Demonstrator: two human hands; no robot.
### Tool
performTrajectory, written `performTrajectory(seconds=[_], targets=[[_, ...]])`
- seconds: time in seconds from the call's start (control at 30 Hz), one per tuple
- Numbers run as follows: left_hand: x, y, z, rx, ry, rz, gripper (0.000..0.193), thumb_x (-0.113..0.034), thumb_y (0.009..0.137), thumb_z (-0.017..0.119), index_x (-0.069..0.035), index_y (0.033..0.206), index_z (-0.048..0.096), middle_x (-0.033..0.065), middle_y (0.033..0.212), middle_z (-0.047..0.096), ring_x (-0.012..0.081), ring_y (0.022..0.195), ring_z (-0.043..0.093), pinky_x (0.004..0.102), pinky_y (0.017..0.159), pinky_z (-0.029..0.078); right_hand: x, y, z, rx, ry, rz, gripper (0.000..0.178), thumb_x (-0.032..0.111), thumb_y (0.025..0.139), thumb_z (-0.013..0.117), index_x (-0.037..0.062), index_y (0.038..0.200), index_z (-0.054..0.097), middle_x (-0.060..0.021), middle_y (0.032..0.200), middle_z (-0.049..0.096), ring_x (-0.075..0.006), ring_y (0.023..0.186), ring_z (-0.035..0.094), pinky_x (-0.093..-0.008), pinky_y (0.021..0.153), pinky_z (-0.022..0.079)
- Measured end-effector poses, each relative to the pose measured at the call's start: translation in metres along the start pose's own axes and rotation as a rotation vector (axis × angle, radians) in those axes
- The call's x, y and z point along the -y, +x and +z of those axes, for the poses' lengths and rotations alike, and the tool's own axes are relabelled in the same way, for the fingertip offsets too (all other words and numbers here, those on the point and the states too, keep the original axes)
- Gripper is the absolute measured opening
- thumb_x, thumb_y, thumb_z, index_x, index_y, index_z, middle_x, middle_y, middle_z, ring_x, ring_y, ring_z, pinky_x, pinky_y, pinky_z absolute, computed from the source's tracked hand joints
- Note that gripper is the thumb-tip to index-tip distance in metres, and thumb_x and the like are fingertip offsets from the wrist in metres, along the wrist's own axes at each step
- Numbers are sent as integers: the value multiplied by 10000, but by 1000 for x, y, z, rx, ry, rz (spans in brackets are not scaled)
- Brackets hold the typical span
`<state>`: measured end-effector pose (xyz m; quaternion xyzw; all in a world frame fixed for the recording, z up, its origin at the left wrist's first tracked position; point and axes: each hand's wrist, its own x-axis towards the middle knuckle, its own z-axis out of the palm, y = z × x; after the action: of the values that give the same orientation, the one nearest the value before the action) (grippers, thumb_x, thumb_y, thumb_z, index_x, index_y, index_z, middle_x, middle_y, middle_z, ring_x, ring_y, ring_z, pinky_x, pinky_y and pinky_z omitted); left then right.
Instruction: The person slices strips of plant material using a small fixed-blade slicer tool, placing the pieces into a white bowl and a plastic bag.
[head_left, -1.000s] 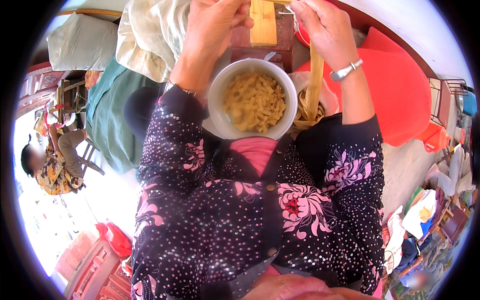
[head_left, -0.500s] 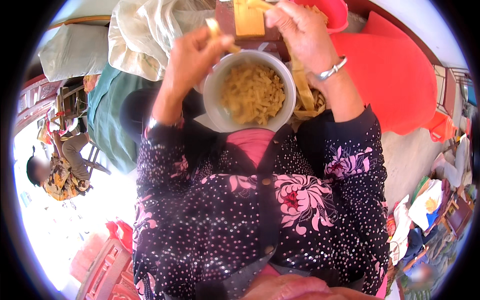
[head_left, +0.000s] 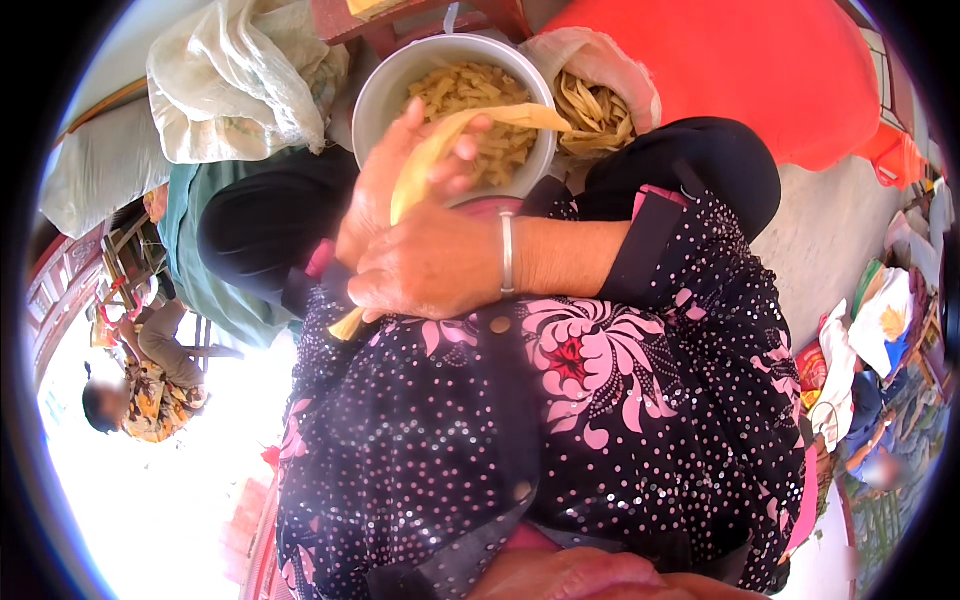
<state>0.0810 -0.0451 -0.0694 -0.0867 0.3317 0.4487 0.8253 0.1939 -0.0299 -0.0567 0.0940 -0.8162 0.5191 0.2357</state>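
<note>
A long, pale yellow strip (head_left: 425, 160) arches over my left hand (head_left: 365, 200) and reaches above the pot. My left thumb and fingers are spread apart beneath it, slightly blurred, without a visible grip. My right hand (head_left: 430, 262), wearing a silver bangle, is closed around the strip's lower part in front of my chest. The strip's near end sticks out below that fist. Just beyond my hands stands a round, light-coloured pot (head_left: 541, 165), holding many short, chopped yellow-brown pieces (head_left: 505, 95).
An open whitish sack (head_left: 630, 75) of long dried strips (head_left: 590, 110) stands right of the pot. Beyond the pot is a reddish-brown stool (head_left: 400, 30). A translucent plastic bag (head_left: 230, 90) lies left; a red cover (head_left: 740, 70) spreads right. Another person (head_left: 160, 390) sits far left.
Both hands have come back from beyond the pot toward my chest. The short piece in my left hand is gone from it; my right hand now grips a long strip crossing the left.
</note>
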Motion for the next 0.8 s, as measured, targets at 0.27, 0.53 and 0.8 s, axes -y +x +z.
performTrajectory(seconds=[0.27, 0.53, 0.8], targets=[[-12, -15, 11, -314, 265, 532, 200, -184, 911, 557, 3, 981, 551, -33, 709, 504, 41, 538, 429, 187, 463, 374, -10, 4, -25, -577, -11, 58, 125, 170, 822, 628, 75, 779, 559, -76, 723, 543, -266, 662, 570, -349, 561, 445], [-9, -53, 43, -322, 590, 760, 245, -162, 914, 531, 29, 1060, 581, 44, 753, 600, 89, 590, 542, 198, 498, 402, -17, 32, -42, -1023, 21, 88, 145, 173, 832, 624, 41, 786, 587, -107, 714, 525, -296, 670, 557, -378, 587, 450], [-23, -57, 41, -610, 1364, 1056, 205, -140, 923, 552, 13, 1053, 593, 82, 938, 626, 112, 756, 600, 213, 641, 473, -20, 35, -64, -812, 100, 433, 312, 273, 860, 518, 19, 695, 593, -198, 627, 560, -386, 652, 571, -447, 595, 451]])
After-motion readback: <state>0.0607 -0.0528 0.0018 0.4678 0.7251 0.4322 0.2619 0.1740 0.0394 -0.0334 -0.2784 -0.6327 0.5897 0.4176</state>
